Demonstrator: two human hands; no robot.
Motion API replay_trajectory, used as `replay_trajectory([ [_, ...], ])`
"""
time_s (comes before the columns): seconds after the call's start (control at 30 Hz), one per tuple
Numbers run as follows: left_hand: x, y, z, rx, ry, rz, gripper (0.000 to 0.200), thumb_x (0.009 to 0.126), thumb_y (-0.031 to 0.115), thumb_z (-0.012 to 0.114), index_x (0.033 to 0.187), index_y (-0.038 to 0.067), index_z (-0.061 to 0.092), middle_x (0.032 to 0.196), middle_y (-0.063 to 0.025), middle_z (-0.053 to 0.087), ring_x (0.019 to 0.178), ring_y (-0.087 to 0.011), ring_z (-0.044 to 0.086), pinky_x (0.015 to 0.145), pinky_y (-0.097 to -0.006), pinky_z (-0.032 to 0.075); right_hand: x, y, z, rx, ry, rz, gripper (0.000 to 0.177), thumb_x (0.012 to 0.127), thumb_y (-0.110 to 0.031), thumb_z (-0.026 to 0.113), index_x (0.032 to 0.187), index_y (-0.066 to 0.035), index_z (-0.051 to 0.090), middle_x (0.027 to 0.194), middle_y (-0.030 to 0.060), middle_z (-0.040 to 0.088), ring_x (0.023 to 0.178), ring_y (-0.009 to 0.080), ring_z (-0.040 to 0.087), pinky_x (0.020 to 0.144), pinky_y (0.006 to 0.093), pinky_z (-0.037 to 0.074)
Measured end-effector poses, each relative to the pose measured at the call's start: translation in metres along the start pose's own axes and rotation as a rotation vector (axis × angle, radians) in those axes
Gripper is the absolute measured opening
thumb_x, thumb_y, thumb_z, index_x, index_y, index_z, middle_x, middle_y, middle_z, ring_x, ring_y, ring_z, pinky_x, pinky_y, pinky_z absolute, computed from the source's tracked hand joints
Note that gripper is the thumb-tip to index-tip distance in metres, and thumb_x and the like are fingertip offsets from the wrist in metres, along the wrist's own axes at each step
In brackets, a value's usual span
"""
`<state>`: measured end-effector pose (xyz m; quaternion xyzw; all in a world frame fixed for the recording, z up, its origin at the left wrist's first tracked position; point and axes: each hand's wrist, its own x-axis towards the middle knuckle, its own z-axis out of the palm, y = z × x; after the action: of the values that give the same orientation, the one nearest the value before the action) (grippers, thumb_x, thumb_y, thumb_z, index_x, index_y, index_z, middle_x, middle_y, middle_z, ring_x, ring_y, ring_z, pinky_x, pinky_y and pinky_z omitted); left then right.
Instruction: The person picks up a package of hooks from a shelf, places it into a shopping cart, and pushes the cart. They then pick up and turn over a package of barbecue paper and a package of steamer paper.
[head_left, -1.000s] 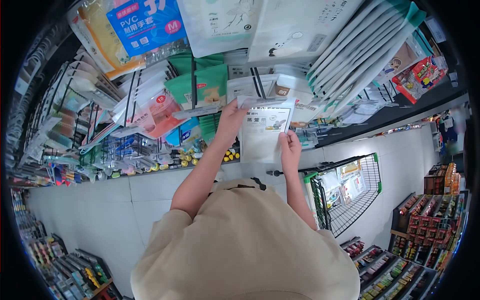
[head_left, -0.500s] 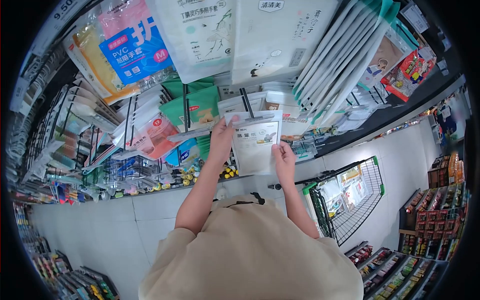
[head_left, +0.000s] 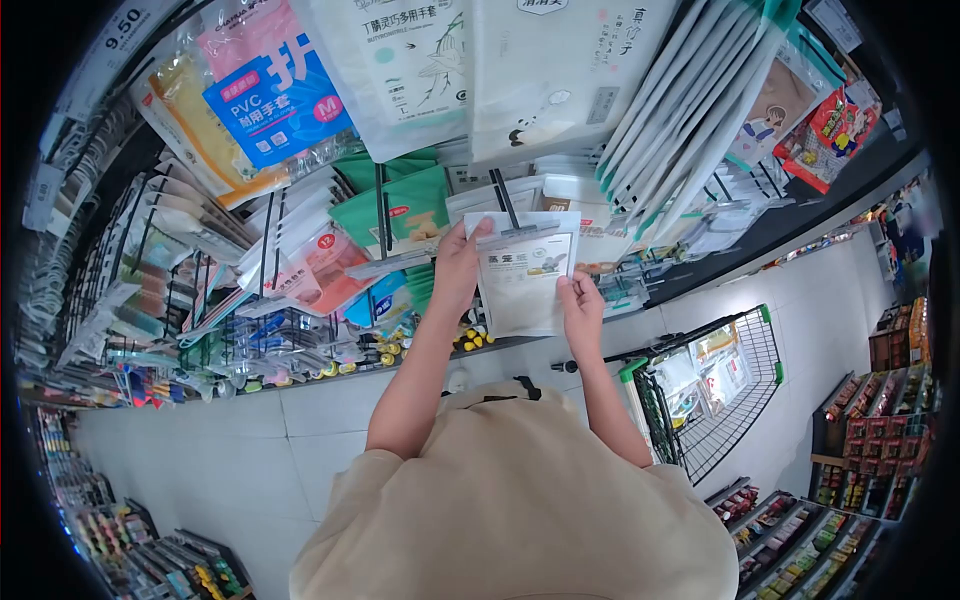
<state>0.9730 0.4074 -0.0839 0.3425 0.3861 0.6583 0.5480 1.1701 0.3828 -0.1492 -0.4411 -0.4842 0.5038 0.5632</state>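
Observation:
A white packet of steamer paper [head_left: 522,295] hangs at the display hook, just below a clear price-tag holder [head_left: 518,236]. My left hand [head_left: 459,268] is closed on its upper left corner, thumb on the front. At the right edge my right hand [head_left: 581,303] pinches the packet between thumb and fingers. Whether the packet is still on its hook cannot be seen. Just left of my left hand hang green packets [head_left: 385,215]. Behind the steamer paper are more white packets.
Large glove packs [head_left: 400,80] and a white panda-print pack [head_left: 560,85] hang above. Hooks and tag holders stick out along the shelf. A shopping cart [head_left: 738,400] holding several packets stands to my right. Stocked shelves [head_left: 800,545] are behind it.
The view has shifted slightly, so the scene sits a little further right. Both hands keep their hold on the packet, which tilts slightly more.

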Motion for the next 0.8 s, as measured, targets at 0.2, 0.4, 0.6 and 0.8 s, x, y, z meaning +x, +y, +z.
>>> replay_trajectory([
  [0.2, -0.005, -0.011, -0.011, -0.011, 0.047, 0.014, 0.024, 0.097, 0.019, 0.058, 0.111, 0.001, 0.064, 0.104, -0.0045, 0.068, 0.094, -0.0097, 0.060, 0.084, -0.0255, 0.046, -0.010, 0.007, 0.001, -0.009, -0.027, 0.022, 0.020, 0.099, -0.012, 0.055, 0.109, 0.004, 0.059, 0.092, 0.0017, 0.065, 0.082, 0.0023, 0.057, 0.071, 0.0177, 0.044],
  [0.4, -0.014, -0.014, -0.008, 0.030, 0.018, 0.025, 0.024, 0.096, 0.008, 0.052, 0.117, 0.000, 0.062, 0.110, -0.0062, 0.066, 0.098, -0.0105, 0.059, 0.088, -0.0255, 0.045, -0.017, 0.006, -0.004, -0.006, -0.013, 0.047, 0.018, 0.098, -0.011, 0.055, 0.108, 0.004, 0.059, 0.091, 0.0009, 0.065, 0.079, 0.0020, 0.056, 0.069, 0.0174, 0.043],
  [0.6, -0.014, -0.015, -0.007, -0.073, 0.009, 0.013, 0.024, 0.096, 0.008, 0.052, 0.117, 0.000, 0.060, 0.109, -0.0057, 0.066, 0.097, -0.0103, 0.060, 0.088, -0.0257, 0.045, -0.015, -0.006, -0.007, -0.059, -0.034, 0.046, 0.018, 0.098, -0.012, 0.056, 0.107, 0.003, 0.060, 0.089, 0.0001, 0.065, 0.078, 0.0018, 0.055, 0.069, 0.0170, 0.042],
  [0.8, -0.009, 0.002, 0.002, -0.059, 0.067, -0.046, 0.026, 0.098, 0.017, 0.056, 0.117, 0.000, 0.060, 0.108, -0.0059, 0.066, 0.097, -0.0091, 0.060, 0.087, -0.0252, 0.045, -0.012, -0.017, -0.005, -0.094, -0.051, -0.003, 0.018, 0.098, -0.013, 0.056, 0.106, 0.003, 0.060, 0.086, -0.0015, 0.062, 0.076, 0.0024, 0.052, 0.068, 0.0177, 0.041],
])
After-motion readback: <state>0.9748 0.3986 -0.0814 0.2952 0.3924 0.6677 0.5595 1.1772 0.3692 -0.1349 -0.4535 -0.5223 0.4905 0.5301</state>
